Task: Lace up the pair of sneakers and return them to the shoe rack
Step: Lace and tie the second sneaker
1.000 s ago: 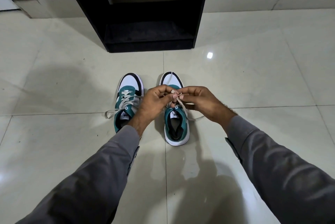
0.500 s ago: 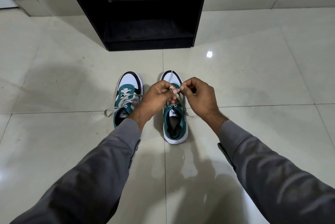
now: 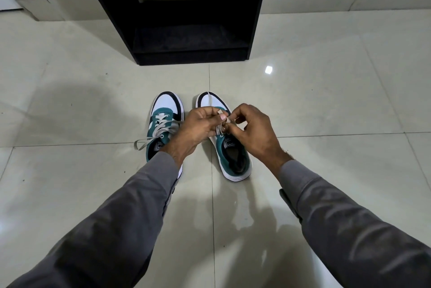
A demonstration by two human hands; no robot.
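A: Tying, by the look of it. Both hands meet over the right sneaker (image 3: 229,148), which sits on the floor (image 3: 326,106) in front of the rack (image 3: 186,19), toe toward it.

B: Why set them there?

A: Probably so the laces face up within reach, and the rack is close for putting them back. The left sneaker (image 3: 163,129) stands just beside the right one, also toe toward the rack, its lace (image 3: 149,142) threaded but trailing loose onto the floor, away from its partner.

B: And the hands?

A: The left hand (image 3: 198,127) has its fingers curled, thumb and forefinger pinching the grey lace (image 3: 219,128) above the sneaker's tongue. The right hand (image 3: 253,129) is curled too, fingertips pinching the same lace, touching the left hand's.

B: Knot or threading?

A: I can't tell; the fingers hide it. Neither sneaker is on the rack yet.
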